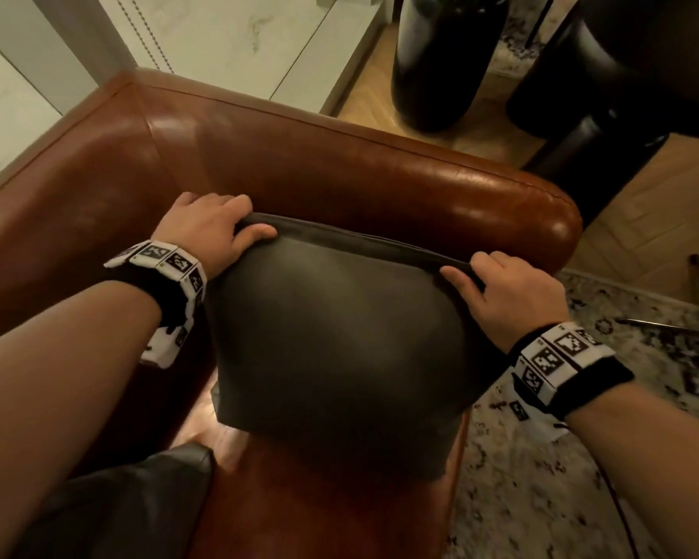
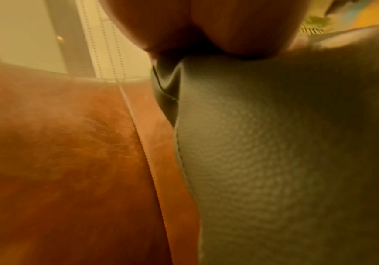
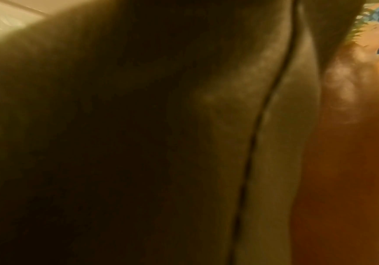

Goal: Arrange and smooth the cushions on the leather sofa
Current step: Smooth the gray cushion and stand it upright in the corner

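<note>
A dark grey leather cushion (image 1: 331, 336) stands upright on the seat of the brown leather sofa (image 1: 340, 171), in front of its armrest. My left hand (image 1: 223, 227) grips the cushion's top left corner, thumb on the front face and fingers behind. My right hand (image 1: 497, 284) grips the top right corner the same way. In the left wrist view the grained cushion (image 2: 274, 152) fills the right half, pinched at its corner, with sofa leather (image 2: 59, 152) beside it. The right wrist view is filled by the dark cushion (image 3: 138, 134) and its seam.
A second dark cushion (image 1: 138, 502) lies on the seat at the lower left. Behind the sofa runs a pale wall panel (image 1: 227, 42) with a bead cord. A black vase (image 1: 444, 62) and dark furniture (image 1: 606, 94) stand on the wood floor. A patterned rug (image 1: 582, 457) lies on the right.
</note>
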Available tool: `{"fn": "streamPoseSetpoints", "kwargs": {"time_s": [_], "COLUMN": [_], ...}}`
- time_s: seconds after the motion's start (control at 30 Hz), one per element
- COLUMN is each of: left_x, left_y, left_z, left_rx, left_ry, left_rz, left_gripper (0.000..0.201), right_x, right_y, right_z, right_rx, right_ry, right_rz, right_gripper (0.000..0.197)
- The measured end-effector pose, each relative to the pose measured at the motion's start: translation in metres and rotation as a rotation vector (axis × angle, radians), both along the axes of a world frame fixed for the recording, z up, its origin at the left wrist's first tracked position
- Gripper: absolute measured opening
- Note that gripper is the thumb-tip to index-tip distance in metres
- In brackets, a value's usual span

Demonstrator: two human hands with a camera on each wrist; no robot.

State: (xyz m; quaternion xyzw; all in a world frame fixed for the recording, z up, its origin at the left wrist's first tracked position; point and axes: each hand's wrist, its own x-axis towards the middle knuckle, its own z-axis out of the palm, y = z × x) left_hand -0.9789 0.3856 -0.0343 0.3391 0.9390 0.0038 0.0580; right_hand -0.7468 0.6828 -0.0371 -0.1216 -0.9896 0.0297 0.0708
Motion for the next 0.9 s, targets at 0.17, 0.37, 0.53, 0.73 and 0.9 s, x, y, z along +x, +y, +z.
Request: {"fn": "streamPoseSetpoints", "kwargs": {"time_s": [0.17,0.37,0.53,0.73,0.9], "left_x": [0.012,0.013,0.006,0.010,0.025], "left_y": [-0.053,-0.043,-0.044,-0.035,0.014], "left_z": [-0.021,-0.031,-0.038,-0.022,0.000], "left_rx": [0.575,0.746,0.772,0.655,0.197], "left_ry": [-0.281,-0.374,-0.383,-0.222,-0.038], "left_rz": [0.453,0.612,0.706,0.559,-0.136], "left_gripper": [0.042,0.029,0.034,0.025,0.044], "right_x": [0.006,-0.050,-0.068,-0.064,-0.077], "right_y": [-0.009,-0.067,-0.070,-0.072,-0.088], "right_z": [0.004,0.021,0.015,0.019,0.016], "right_rx": [-0.094,-0.276,-0.397,-0.292,-0.338], "right_ry": [-0.142,-0.130,0.022,-0.079,-0.131], "right_rz": [-0.096,-0.039,-0.157,-0.105,-0.099], "right_gripper": [0.042,0.037,0.016,0.027,0.032]}}
